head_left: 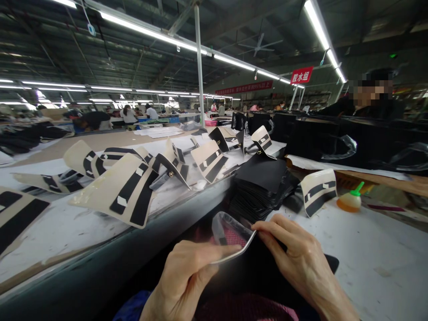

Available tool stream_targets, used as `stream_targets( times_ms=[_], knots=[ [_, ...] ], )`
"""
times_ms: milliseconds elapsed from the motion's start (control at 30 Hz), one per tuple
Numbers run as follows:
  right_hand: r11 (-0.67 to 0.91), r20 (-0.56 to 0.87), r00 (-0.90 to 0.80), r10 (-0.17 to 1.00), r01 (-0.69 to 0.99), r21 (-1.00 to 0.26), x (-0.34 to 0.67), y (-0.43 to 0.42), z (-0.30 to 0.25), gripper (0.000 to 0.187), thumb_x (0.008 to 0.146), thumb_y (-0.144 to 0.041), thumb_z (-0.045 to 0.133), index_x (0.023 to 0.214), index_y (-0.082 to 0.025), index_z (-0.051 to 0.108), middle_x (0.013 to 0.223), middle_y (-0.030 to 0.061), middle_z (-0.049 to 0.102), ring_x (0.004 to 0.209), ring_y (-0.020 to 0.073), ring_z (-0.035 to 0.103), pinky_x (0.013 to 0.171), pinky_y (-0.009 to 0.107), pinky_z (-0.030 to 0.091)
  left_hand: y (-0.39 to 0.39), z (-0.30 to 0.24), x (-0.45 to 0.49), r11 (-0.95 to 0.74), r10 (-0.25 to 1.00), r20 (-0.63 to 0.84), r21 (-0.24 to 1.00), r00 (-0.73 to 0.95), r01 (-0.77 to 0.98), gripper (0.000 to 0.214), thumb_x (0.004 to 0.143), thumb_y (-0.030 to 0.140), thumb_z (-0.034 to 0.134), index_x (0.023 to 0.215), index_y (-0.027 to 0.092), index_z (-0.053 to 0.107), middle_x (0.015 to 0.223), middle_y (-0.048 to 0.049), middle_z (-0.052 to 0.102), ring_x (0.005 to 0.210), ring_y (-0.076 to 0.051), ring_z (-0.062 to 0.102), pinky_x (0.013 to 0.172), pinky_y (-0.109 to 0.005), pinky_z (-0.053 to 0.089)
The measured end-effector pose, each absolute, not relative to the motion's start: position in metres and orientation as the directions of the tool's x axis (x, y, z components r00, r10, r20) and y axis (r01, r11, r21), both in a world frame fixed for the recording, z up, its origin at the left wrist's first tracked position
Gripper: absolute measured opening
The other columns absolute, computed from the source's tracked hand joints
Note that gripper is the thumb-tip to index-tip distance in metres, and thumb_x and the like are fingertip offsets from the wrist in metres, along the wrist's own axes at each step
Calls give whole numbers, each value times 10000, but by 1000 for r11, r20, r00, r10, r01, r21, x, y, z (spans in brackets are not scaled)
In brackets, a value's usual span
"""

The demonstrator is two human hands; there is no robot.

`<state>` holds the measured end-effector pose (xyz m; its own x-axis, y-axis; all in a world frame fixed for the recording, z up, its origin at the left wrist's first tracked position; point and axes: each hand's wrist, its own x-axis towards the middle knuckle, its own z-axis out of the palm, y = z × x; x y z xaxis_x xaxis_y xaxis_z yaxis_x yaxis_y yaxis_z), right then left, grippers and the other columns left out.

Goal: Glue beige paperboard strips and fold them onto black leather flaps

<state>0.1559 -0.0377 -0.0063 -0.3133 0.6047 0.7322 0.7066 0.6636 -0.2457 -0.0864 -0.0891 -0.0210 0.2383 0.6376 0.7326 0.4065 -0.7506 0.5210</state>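
Head view takes in a long, paper-covered table [50, 232] running to the left of the stack of black sheets [259, 178], the landmark here, and a white work surface [371, 249] spreading to its right and nearer the viewer. Beyond the stack and to its right stands a row of black bags [310, 138] with clear plastic around their handles; behind them is another person [381, 109] in dark clothes. Left of the stack, many cream panels [123, 187] with black bands lie or stand curved on the long table, some showing black outer faces with small gold-coloured fittings. On the near side of the stack, the two bare hands hold a bent black piece [267, 263] with a pale edge. The right hand [301, 254] pinches its upper corner between thumb and fingertips; the left hand [187, 272] grips the lower end of that edge, thumb beneath and index finger laid along it. Just right of the stack, a single cream panel [319, 191] stands curved. A loop of clear plastic [220, 223] shows between the stack and the left hand; whether it is joined to the piece cannot be told. Farther right of the stack sits a small green-nozzled bottle [349, 201] of amber liquid.
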Motion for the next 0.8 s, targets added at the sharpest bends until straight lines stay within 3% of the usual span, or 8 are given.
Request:
stream_targets(
  times_ms=[67, 167, 267, 400, 533, 667, 733, 800],
  knots=[
    [630, 721, -317, 616, 748, -209, 154, -31, -13, 316, 1065, -323, 427, 941, -264, 712, 761, -21, 627, 642, 141, 604, 603, 264, 460, -83, -21, -85, -687, 697, 689, 564, 198, 458, 234, 1015, 218, 525, 1181, 296, 671, 970, 17, 773, 817, -132, 685, 774, -214, 486],
    [550, 729, -250, 638, 810, -203, 156, -21, -26, 381, 1065, -488, 401, 1046, -248, 697, 757, -24, 664, 638, 157, 634, 599, 284, 470, -69, -19, -85, -500, 834, 551, 730, 32, 466, 208, 1021, 314, 507, 968, 240, 694, 707, 36, 657, 589, -110, 564, 563, -205, 422],
    [457, 760, -106, 641, 848, -268, 172, -24, -35, 496, 976, -686, 462, 1082, -251, 674, 732, -35, 680, 614, 168, 639, 585, 292, 469, -60, -16, -94, -398, 885, 458, 836, -81, 378, 294, 1012, 415, 506, 875, 211, 666, 712, 25, 607, 616, -118, 534, 549, -203, 416],
    [390, 769, 133, 625, 800, -456, 204, -42, -43, 476, 860, -729, 615, 939, -270, 716, 698, -22, 665, 607, 171, 625, 565, 272, 465, -63, -12, -110, -449, 837, 523, 825, -161, 344, 238, 994, 415, 548, 951, 224, 684, 782, 27, 633, 676, -120, 562, 606, -186, 447],
    [386, 595, 236, 768, 571, -724, 221, -45, -55, 408, 793, -650, 726, 797, -243, 732, 739, 16, 631, 666, 170, 604, 598, 238, 478, -71, -9, -121, -515, 770, 602, 782, -212, 351, 160, 980, 370, 585, 991, 254, 694, 845, 37, 674, 757, -124, 610, 685, -165, 476],
    [408, 474, 292, 831, 262, -875, 215, -33, -67, 418, 754, -595, 779, 660, -197, 693, 1036, 90, 650, 947, 234, 619, 748, 237, 523, -75, -7, -127, -538, 726, 637, 761, -260, 362, 143, 957, 358, 612, 937, 255, 710, 850, 38, 692, 786, -131, 630, 718, -158, 492],
    [364, 389, 288, 875, 137, -921, 211, -29, -71, 371, 761, -570, 790, 757, -202, 746, 1194, 98, 653, 1110, 281, 598, 855, 269, 533, -76, -7, -128, -543, 711, 639, 764, -293, 347, 140, 943, 347, 626, 898, 250, 717, 828, 37, 691, 777, -136, 632, 709, -161, 497],
    [315, 307, 234, 922, 5, -949, 208, -29, -74, 379, 763, -559, 799, 930, -219, 782, 1211, 97, 681, 1172, 314, 593, 947, 343, 526, -77, -6, -128, -537, 708, 623, 781, -334, 318, 142, 925, 349, 644, 876, 241, 721, 821, 32, 689, 764, -144, 630, 693, -172, 502]
  ],
)
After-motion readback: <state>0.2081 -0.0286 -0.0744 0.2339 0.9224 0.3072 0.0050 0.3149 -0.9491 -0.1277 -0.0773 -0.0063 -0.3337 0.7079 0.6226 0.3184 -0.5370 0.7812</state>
